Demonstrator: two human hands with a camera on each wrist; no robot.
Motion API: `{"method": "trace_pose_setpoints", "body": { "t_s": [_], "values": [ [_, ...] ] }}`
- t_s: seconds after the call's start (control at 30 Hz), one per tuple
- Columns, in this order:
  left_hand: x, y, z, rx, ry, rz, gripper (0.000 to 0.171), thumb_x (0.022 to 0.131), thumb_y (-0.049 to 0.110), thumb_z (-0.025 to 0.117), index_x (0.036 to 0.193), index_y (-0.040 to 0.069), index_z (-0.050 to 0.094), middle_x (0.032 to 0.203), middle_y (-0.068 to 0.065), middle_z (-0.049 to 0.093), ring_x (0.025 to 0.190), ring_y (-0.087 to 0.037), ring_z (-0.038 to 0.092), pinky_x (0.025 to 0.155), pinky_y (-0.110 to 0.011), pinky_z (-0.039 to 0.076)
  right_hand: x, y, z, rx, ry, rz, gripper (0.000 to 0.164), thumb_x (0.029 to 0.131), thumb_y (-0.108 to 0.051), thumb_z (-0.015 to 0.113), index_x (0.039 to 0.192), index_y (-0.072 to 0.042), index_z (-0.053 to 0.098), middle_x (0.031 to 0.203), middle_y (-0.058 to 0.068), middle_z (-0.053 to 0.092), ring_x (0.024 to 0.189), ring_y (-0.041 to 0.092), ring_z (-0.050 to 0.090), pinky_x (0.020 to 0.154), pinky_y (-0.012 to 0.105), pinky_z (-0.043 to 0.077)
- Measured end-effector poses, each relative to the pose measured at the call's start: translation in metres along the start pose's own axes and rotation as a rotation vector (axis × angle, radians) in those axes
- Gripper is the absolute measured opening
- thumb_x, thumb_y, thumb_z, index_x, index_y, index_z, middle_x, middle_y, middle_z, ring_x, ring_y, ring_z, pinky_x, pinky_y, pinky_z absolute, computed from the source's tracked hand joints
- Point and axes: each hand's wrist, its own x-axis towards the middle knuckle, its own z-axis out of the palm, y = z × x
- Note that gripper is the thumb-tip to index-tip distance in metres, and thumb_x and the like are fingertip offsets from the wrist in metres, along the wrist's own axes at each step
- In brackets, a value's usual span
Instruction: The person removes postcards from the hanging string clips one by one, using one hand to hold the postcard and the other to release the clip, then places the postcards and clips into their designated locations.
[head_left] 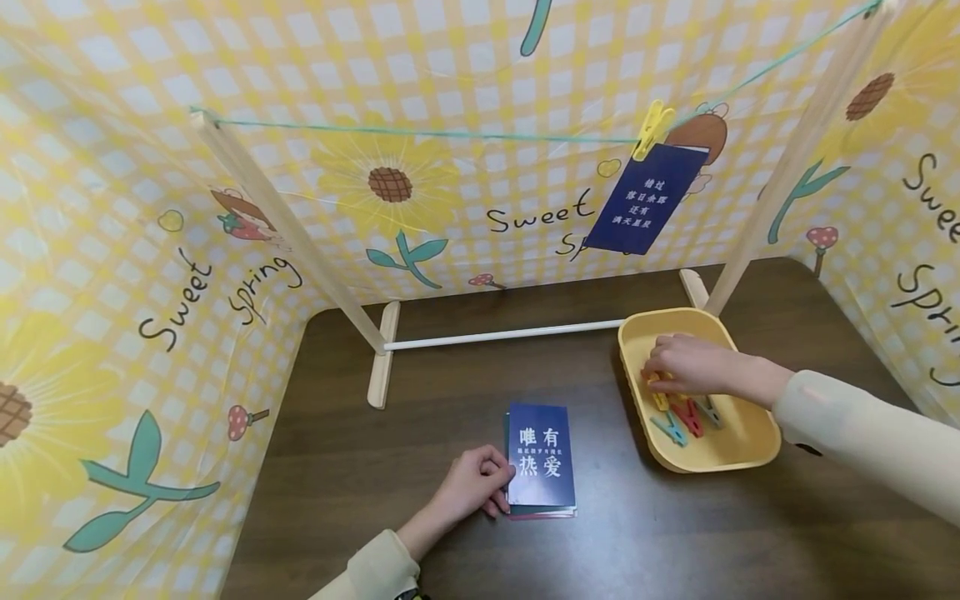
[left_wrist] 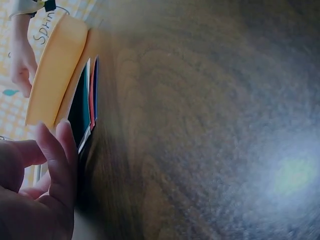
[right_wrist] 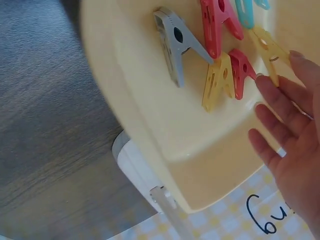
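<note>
My right hand [head_left: 693, 364] reaches into the yellow plastic tray [head_left: 757, 454]. Its thumb and index finger pinch a yellow clothespin [right_wrist: 268, 49] at its two ends. Around it lie a grey clothespin [right_wrist: 177, 45], red clothespins [right_wrist: 216, 30], another yellow clothespin [right_wrist: 218, 82] and a blue one [head_left: 671, 427]. On the table, my left hand [head_left: 472, 482] rests with loosely bent fingers at the left edge of a stack of cards [head_left: 542, 492]. The top card is dark blue with white characters; green and red edges show beneath it.
Behind stands a wooden frame with left post [head_left: 288, 225], right post [head_left: 795, 167] and a white bottom rod [head_left: 510, 334]. A green string [head_left: 420, 132] spans the posts. From it hangs a blue card [head_left: 645, 200], held by a yellow clothespin [head_left: 653, 129]. Patterned cloth surrounds the table.
</note>
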Motion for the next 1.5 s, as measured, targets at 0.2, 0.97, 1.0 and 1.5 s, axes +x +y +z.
{"method": "trace_pose_setpoints", "body": {
  "t_s": [0.2, 0.97, 1.0, 1.5],
  "values": [
    [0.000, 0.002, -0.002, 0.001, -0.028, 0.006, 0.018, 0.092, 0.015, 0.059, 0.091, -0.003, 0.058, 0.071, -0.015, 0.065, 0.053, -0.026, 0.065, 0.045, -0.036, 0.054, 0.008, -0.002, 0.001, -0.009, -0.062, 0.097, 0.011, 0.081, -0.025, 0.071, 0.079, -0.018, 0.063, 0.062, -0.012, 0.049, 0.060, 0.008, 0.044, 0.052, 0.027, 0.037],
    [0.001, -0.001, -0.001, 0.079, -0.019, 0.028, 0.017, 0.093, 0.016, 0.058, 0.088, -0.001, 0.059, 0.068, -0.009, 0.065, 0.048, -0.019, 0.063, 0.042, -0.032, 0.053, 0.018, -0.005, 0.007, -0.060, -0.050, 0.223, 0.029, 0.077, -0.019, 0.068, 0.066, -0.017, 0.041, 0.053, -0.007, 0.040, 0.048, 0.012, 0.041, 0.046, 0.033, 0.036],
    [0.002, -0.002, -0.001, 0.084, -0.017, 0.032, 0.017, 0.093, 0.017, 0.058, 0.088, 0.000, 0.059, 0.067, -0.009, 0.065, 0.047, -0.018, 0.063, 0.041, -0.032, 0.052, 0.019, -0.005, 0.007, -0.046, -0.054, 0.223, 0.028, 0.076, -0.018, 0.067, 0.066, -0.017, 0.041, 0.053, -0.007, 0.040, 0.047, 0.012, 0.040, 0.045, 0.032, 0.035],
    [0.000, -0.004, -0.002, 0.148, -0.033, 0.059, 0.022, 0.092, 0.022, 0.060, 0.082, 0.003, 0.058, 0.062, -0.007, 0.065, 0.045, -0.018, 0.063, 0.041, -0.033, 0.052, 0.021, -0.014, 0.012, -0.068, -0.081, 0.199, 0.028, 0.078, -0.015, 0.066, 0.067, -0.016, 0.040, 0.056, -0.004, 0.041, 0.051, 0.014, 0.043, 0.048, 0.038, 0.042]
  ]
}}
